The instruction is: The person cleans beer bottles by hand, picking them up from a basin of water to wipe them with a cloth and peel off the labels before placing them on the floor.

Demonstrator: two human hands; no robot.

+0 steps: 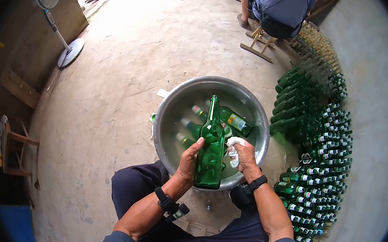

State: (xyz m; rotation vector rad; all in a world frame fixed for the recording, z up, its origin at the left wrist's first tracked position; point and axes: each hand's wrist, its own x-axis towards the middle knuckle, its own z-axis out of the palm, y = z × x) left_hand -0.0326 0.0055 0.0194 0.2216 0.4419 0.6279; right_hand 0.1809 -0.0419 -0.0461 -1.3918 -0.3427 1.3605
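Observation:
A bare green glass bottle (209, 157) is gripped low on its body by my left hand (188, 161), its neck pointing away from me. No label shows on its near face. Closed round a crumpled white cloth (234, 157), my right hand (245, 156) is just right of the bottle. Both hands are over a wide metal basin (165, 113) of cloudy water. Several more green bottles lie in the water, among them a labelled bottle (237, 122) at the upper right of the basin. The bottle in my hand hides part of them.
Rows of stacked green bottles (317, 172) line the wall on the right. A person (282, 8) sits on a wooden stool (258, 47) ahead. To the left are a standing fan (56, 24) and a wooden chair (20, 139). Another person is near the far opening.

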